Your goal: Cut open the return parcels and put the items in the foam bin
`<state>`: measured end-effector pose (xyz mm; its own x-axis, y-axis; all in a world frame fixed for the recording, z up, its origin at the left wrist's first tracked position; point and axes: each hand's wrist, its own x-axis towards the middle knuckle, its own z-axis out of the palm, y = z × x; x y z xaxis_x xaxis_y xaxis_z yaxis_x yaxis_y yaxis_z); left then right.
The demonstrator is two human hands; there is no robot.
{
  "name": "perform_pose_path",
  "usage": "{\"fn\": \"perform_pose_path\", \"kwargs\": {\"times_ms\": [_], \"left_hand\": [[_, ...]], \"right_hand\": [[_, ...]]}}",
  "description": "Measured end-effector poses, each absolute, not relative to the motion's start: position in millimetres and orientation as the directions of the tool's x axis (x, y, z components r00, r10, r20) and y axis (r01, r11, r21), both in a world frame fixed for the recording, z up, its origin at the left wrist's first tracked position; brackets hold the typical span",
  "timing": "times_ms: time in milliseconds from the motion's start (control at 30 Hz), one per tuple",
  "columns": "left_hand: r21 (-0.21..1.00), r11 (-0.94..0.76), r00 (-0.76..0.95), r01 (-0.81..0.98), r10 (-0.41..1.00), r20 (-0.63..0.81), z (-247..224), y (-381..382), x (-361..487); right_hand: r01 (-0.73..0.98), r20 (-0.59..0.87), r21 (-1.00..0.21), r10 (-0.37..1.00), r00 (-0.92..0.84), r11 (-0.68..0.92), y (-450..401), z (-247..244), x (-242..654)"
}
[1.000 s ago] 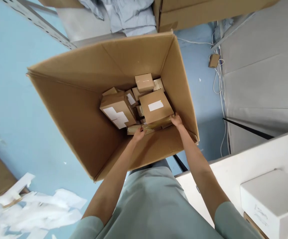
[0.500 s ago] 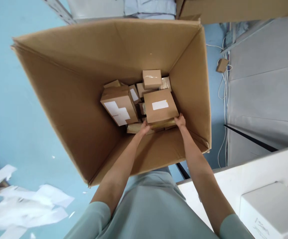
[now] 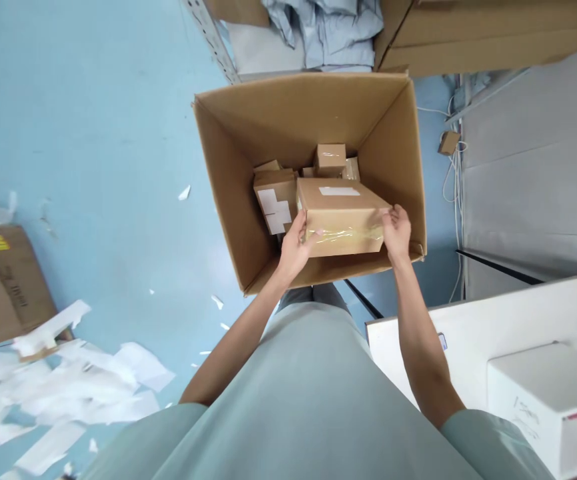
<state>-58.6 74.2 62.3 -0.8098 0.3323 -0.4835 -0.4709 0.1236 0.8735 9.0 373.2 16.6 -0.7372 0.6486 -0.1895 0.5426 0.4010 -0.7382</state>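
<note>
Between my two hands is a brown cardboard box [image 3: 343,223], sealed with clear tape along its near side and bearing a white label on top. My left hand [image 3: 296,245] grips its near left corner, the thumb lying on the taped side. At the near right corner my right hand [image 3: 396,230] is closed on the edge. The box is held tilted inside a large open carton [image 3: 228,193], above other parcels. To its left lies a box with white labels [image 3: 274,208]; behind it sits a small taped box [image 3: 331,159]. The held box's underside is hidden.
White paper scraps [image 3: 78,387] litter the blue floor at lower left, near a flattened-looking brown carton [image 3: 13,280]. A white box [image 3: 548,393] stands on a white table [image 3: 418,340] at right. Grey bags [image 3: 338,33] lie beyond the carton; cables [image 3: 456,180] run along the right.
My hands have lifted the box up and toward me, tilting its taped side into view. The camera view has risen, so the large carton looks smaller.
</note>
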Motion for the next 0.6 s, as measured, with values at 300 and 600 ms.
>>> {"fn": "perform_pose_path", "kwargs": {"times_ms": [300,600], "left_hand": [[0.983,0.161,-0.933,-0.085,0.333,-0.135,229,33,-26],[0.989,0.064,-0.801,0.134,0.594,0.070,277,92,52]], "right_hand": [[0.291,-0.194,-0.956,0.687,-0.700,0.028,298,202,79],[0.148,-0.142,-0.986,0.865,-0.481,-0.080,296,258,225]]}}
